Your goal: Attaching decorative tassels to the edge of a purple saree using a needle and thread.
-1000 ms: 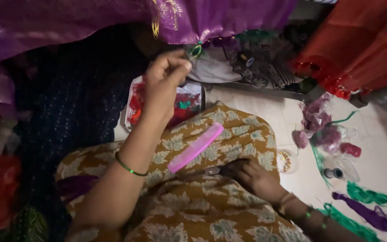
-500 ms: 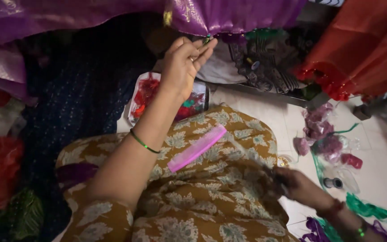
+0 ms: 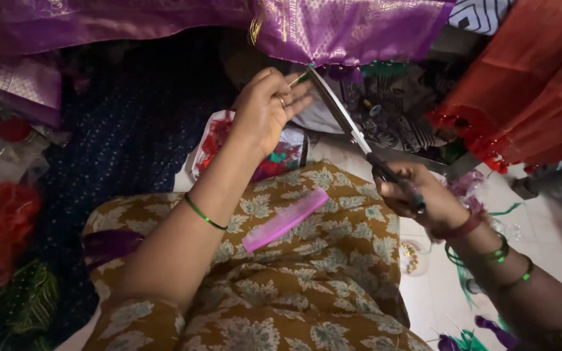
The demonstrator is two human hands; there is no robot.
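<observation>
Left hand [image 3: 269,110] is raised, fingers pinched on a thin green-gold thread or tassel strand [image 3: 299,79] at the hem of the shiny purple silk cloth with gold woven border [image 3: 333,29] hanging just above it. Right hand [image 3: 417,195] is lower and to the right, fist clamped round the dark handles of long steel scissors [image 3: 343,114]. Blades angle up and left; their tips meet the strand just beside the left fingertips. Whether the blades are parted or closed at the tip: cannot tell.

Progress, judged: strand is held taut and the scissors are in position; the cut itself does not look made, since no loose end shows. Trimming remains.

Pose: left forearm extended upward, wrist bent back, palm toward the cloth; right wrist cocked, bangles on both.

A flat pink plastic comb [image 3: 285,219] lies on the lap below, between the hands.
</observation>
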